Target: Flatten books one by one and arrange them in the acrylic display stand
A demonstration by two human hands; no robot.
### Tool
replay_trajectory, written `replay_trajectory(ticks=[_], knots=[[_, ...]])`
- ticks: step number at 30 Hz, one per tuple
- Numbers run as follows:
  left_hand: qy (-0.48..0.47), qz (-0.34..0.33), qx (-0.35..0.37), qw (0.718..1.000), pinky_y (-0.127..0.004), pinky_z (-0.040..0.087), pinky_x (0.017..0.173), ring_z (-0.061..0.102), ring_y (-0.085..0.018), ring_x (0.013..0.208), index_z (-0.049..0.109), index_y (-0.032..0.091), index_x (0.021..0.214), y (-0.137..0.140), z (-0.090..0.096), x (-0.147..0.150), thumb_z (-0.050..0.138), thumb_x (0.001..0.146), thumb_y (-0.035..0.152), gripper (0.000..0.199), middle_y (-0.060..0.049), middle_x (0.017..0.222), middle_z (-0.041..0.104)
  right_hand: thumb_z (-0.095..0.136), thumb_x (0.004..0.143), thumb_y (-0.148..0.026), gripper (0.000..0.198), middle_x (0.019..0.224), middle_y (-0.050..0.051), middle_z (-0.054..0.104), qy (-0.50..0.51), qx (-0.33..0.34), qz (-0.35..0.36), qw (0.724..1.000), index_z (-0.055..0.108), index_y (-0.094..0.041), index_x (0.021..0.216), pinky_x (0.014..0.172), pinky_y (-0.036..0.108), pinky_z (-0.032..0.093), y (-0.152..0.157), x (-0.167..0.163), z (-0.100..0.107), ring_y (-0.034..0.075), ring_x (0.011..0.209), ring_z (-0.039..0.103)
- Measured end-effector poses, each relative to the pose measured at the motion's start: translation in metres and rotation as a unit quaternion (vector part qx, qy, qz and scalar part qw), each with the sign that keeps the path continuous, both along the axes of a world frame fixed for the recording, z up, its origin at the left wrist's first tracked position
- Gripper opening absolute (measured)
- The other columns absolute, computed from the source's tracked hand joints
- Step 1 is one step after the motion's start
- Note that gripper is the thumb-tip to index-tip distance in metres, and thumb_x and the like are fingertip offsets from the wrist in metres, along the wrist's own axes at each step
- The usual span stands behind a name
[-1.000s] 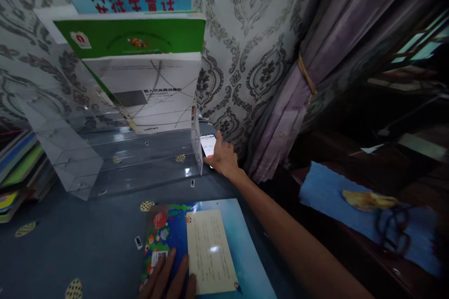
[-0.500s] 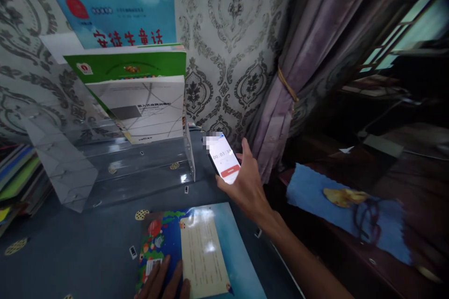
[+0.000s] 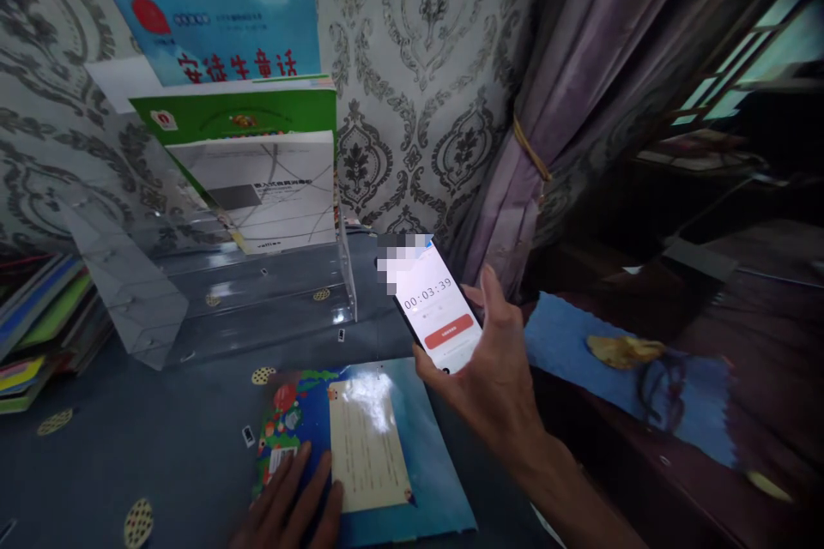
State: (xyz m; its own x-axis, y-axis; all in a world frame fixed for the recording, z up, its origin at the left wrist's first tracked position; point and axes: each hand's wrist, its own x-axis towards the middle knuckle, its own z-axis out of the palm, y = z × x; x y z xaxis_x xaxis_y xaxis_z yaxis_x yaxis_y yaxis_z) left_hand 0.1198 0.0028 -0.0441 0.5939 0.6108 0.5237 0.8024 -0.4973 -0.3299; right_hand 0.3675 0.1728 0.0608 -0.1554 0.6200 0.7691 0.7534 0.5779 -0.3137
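The right hand [image 3: 499,373] clasps a smartphone [image 3: 443,313] by its near end, right of the clear bookstand [image 3: 348,279]; the left hand [image 3: 293,502] lies spread on a picture book [image 3: 370,450]. A loosened end-only hold could let the phone slip.

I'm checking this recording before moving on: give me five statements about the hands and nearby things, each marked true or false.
1. The right hand holds a phone. True.
2. The left hand grips the curtain. False: it rests on a cream-panelled book.
3. The phone reads 00:03:39. True.
4. The green book lies flat under the left hand. False: it stands in the clear rack.
5. The curtain is tied back. True.
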Motion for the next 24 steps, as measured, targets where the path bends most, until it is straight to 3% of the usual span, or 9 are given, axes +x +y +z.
replay_trajectory(ticks=[8, 14, 18, 24], knots=[[-0.013, -0.011, 0.010, 1.000, -0.041, 0.014, 0.130, 0.022, -0.028, 0.154, 0.071, 0.019, 0.110, 0.005, 0.015, 0.010, 0.053, 0.099, 0.052, 0.039, -0.005, 0.117, 0.073, 0.067, 0.082, -0.024, 0.103, 0.132, 0.018, 0.052, -0.015, 0.030, 0.015, 0.999, 0.002, -0.019, 0.162, 0.090, 0.056, 0.052, 0.001, -0.004, -0.007, 0.036, 0.111, 0.053], [-0.058, 0.011, 0.041, 0.997, -0.044, 0.017, 0.129, 0.030, -0.027, 0.152, 0.070, 0.019, 0.107, 0.006, 0.001, 0.016, 0.053, 0.100, 0.049, 0.036, -0.007, 0.121, 0.071, 0.067, 0.081, -0.024, 0.102, 0.132, 0.018, 0.052, -0.015, 0.012, 0.027, 0.999, 0.004, -0.020, 0.162, 0.092, 0.056, 0.051, 0.007, -0.007, -0.017, 0.036, 0.113, 0.053], [-0.072, 0.010, 0.046, 0.996, -0.044, 0.016, 0.129, 0.027, -0.028, 0.153, 0.069, 0.018, 0.105, 0.007, 0.003, 0.019, 0.044, 0.104, 0.045, 0.037, -0.007, 0.111, 0.073, 0.069, 0.078, -0.029, 0.102, 0.127, 0.019, 0.055, -0.011, -0.062, 0.032, 0.998, 0.011, -0.014, 0.160, 0.094, 0.055, 0.048, 0.034, -0.011, -0.034, 0.036, 0.111, 0.054], [-0.036, -0.005, 0.019, 0.999, -0.042, 0.012, 0.130, 0.020, -0.027, 0.154, 0.070, 0.018, 0.106, 0.010, 0.026, 0.016, 0.040, 0.106, 0.040, 0.038, -0.006, 0.109, 0.074, 0.073, 0.067, -0.026, 0.105, 0.118, 0.024, 0.061, -0.069, -0.253, -0.018, 0.965, 0.021, 0.004, 0.153, 0.101, 0.053, 0.041, 0.104, -0.038, -0.050, 0.040, 0.111, 0.055]])
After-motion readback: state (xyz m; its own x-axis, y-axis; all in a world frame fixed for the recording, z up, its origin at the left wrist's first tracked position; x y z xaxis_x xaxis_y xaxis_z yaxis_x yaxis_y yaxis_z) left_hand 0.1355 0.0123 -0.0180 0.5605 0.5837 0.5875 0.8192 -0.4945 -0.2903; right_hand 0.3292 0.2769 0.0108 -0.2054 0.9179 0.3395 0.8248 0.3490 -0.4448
